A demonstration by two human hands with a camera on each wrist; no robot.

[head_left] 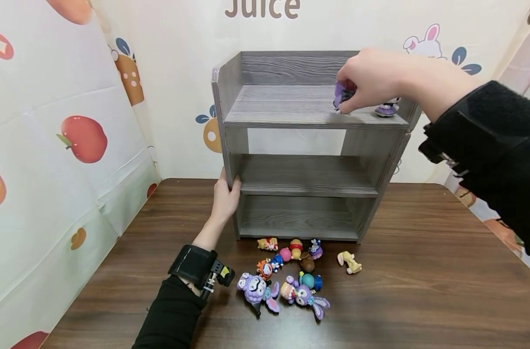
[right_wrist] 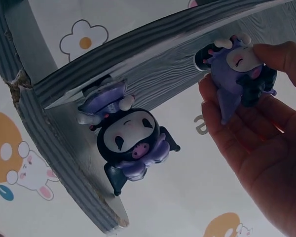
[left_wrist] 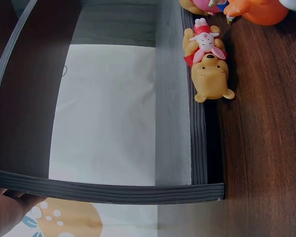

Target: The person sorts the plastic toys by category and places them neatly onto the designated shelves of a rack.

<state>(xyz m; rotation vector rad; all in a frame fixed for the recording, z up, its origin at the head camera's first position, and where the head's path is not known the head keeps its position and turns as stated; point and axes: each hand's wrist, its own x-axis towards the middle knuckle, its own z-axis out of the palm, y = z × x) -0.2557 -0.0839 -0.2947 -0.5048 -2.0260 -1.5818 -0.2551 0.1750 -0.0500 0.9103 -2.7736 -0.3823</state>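
Note:
My right hand [head_left: 371, 77] pinches a purple-and-black figurine [right_wrist: 237, 69] between thumb and fingers at the top board of a grey wooden shelf [head_left: 273, 104]. Whether the figurine's base touches the board, I cannot tell. To its right on that board stands another figurine [right_wrist: 130, 133], with a black hood, white face and purple dress; in the head view the right hand partly covers it. Low on the shelf's left side panel, my left hand [head_left: 225, 196] grips the edge, thumb at the front and fingers mostly hidden behind. Only part of this hand [left_wrist: 10, 210] shows in the left wrist view.
In front of the shelf, several small toy figures lie on the brown table [head_left: 422, 291], among them a lavender rabbit figure [head_left: 306, 295], a curly purple figure [head_left: 255, 288] and a yellow bear figure [left_wrist: 209, 74]. A pale-yellow figure [head_left: 349, 262] lies apart at right.

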